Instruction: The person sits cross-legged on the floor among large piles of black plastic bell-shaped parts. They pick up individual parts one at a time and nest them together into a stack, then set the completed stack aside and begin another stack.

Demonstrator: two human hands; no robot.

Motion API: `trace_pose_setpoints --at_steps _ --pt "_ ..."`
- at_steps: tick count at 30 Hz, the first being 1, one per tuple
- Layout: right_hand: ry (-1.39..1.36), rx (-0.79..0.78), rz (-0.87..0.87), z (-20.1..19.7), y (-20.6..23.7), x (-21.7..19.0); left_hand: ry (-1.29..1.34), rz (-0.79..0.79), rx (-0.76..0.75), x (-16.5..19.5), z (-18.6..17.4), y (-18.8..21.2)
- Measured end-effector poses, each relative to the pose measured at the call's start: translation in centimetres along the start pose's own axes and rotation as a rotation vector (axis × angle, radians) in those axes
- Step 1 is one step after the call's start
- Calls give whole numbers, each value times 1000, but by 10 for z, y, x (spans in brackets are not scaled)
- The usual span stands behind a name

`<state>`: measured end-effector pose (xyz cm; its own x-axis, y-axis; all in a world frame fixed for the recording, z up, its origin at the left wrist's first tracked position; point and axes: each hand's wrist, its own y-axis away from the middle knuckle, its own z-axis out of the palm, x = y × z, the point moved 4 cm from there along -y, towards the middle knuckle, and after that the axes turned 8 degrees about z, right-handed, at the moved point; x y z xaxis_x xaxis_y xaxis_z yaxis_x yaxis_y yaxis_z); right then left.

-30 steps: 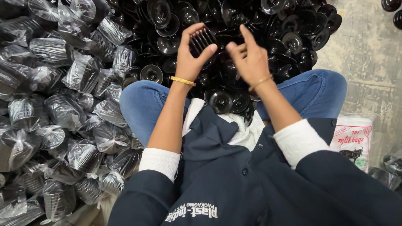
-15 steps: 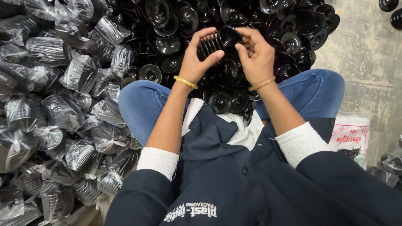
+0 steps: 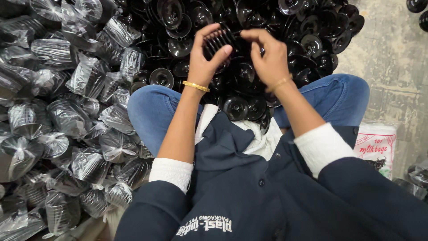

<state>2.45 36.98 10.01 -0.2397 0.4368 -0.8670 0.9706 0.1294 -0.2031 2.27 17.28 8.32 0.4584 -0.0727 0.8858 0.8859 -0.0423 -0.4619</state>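
Black lid pile [image 3: 312,27] behind, left hand [image 3: 203,62] grasping lid stack [image 3: 218,40], right hand [image 3: 269,60] pinching it

Your lids [image 3: 234,107]: glossy black plastic, smooth. Stack [image 3: 217,41] w/ ribbed edges. Wraps [image 3: 67,116] at floor's left edge: clear crinkly film. Floor [image 3: 392,67]: rough matt concrete. Bangle [image 3: 195,85]: shiny metal.

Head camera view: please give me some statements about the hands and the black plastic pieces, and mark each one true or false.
1. The left hand grips a stack of black lids. True.
2. The right hand rests on the floor. False: it is raised beside the stack.
3. Plastic-wrapped bundles lie on the person's left. True.
4. The loose black lids are white. False: they are black.
5. Both wrists wear gold bangles. True.
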Motion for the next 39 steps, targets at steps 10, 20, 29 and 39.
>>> trace_pose_setpoints --at_steps 10,20,29,39 --pt "148 125 10 -13 -19 43 81 -167 4 -14 -4 6" --pt "-239 -93 59 -6 2 -9 380 -325 -31 -7 9 9" --pt "28 -53 262 -18 6 7 223 -156 -19 -15 2 1" --pt "255 -27 129 -24 15 29 249 -148 8 -7 -3 1"
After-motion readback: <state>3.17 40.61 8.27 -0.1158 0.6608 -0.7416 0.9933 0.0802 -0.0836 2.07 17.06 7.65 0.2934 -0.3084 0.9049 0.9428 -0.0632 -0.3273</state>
